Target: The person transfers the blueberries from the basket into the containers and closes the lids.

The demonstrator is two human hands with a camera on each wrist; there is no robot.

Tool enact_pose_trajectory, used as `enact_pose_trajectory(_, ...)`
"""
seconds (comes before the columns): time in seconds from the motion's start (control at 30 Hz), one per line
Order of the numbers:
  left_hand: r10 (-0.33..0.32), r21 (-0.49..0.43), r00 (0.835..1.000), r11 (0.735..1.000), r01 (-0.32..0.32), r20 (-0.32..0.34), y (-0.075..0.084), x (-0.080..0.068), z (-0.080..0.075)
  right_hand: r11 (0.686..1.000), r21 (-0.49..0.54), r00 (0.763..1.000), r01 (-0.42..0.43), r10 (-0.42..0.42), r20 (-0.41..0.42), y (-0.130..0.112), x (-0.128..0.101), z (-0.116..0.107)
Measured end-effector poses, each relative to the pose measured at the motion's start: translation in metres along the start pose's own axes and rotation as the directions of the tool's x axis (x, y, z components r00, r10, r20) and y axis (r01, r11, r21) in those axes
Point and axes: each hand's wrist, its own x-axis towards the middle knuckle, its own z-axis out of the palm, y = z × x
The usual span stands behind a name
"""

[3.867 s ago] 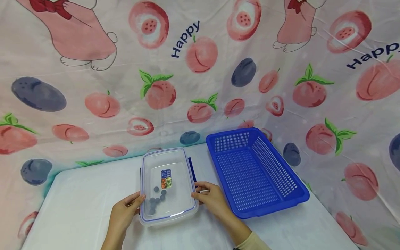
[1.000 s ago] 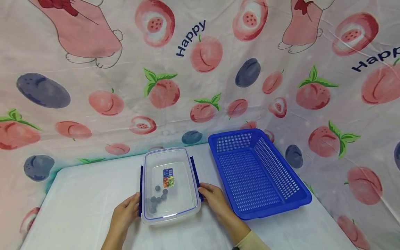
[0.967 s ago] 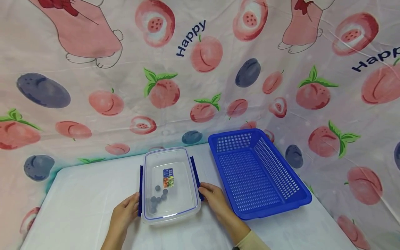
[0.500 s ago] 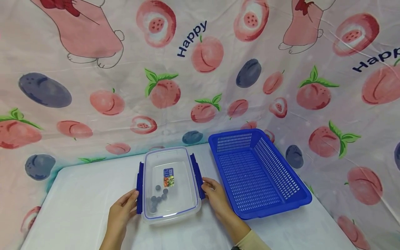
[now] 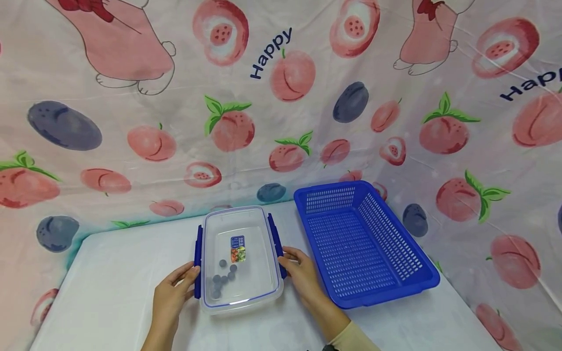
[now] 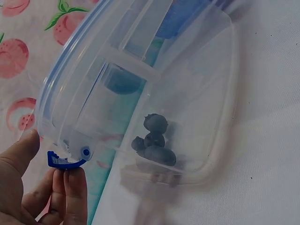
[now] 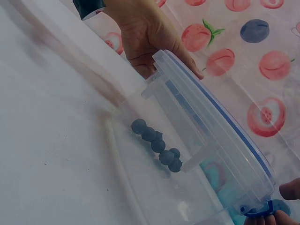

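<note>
A clear plastic food container (image 5: 252, 287) with a blue-rimmed lid stands on the white table, with several blueberries (image 7: 158, 146) inside. Blue latches stick out from both its long sides. My left hand (image 5: 171, 292) holds the left latch (image 6: 65, 161): the fingertips press its underside, and the thumb is by the lid's edge. On the other side my right hand (image 5: 303, 275) has its fingers under the right latch (image 7: 258, 209), the thumb over it. Neither latch lies flat against the container's wall. The right fingertips are partly cut off in the right wrist view.
A blue perforated plastic basket (image 5: 351, 243) stands right of the container, close to my right hand. Behind and to the right hangs a fruit-print cloth (image 5: 246, 190). The white tabletop (image 5: 118, 287) extends to the left of the container.
Both hands have moved from the container's rim to its side latches. The latches, hanging low earlier, have swung outward and up with the fingers beneath them. Container and basket stay in place.
</note>
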Motion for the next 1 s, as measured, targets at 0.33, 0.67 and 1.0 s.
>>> enact_pose_trajectory(0.33, 0.028, 0.071, 0.999, 0.997, -0.026, -0.03, 0.005, -0.002, 0.005, 1.0, -0.007, 1.0, 0.013, -0.013, -0.011, -0.001, 0.002, 0.003)
enact_pose_trajectory(0.67, 0.011, 0.121, 0.999, 0.993, -0.006, -0.04, 0.004, 0.001, 0.007, 0.998, -0.066, 0.998, 0.014, -0.018, -0.059, -0.001, 0.005, 0.007)
enact_pose_trajectory(1.0, -0.037, 0.14, 0.999, 0.99, 0.032, 0.036, 0.011, 0.002, 0.004, 0.995, -0.083, 0.999, -0.046, 0.044, -0.031, -0.006, 0.009, 0.007)
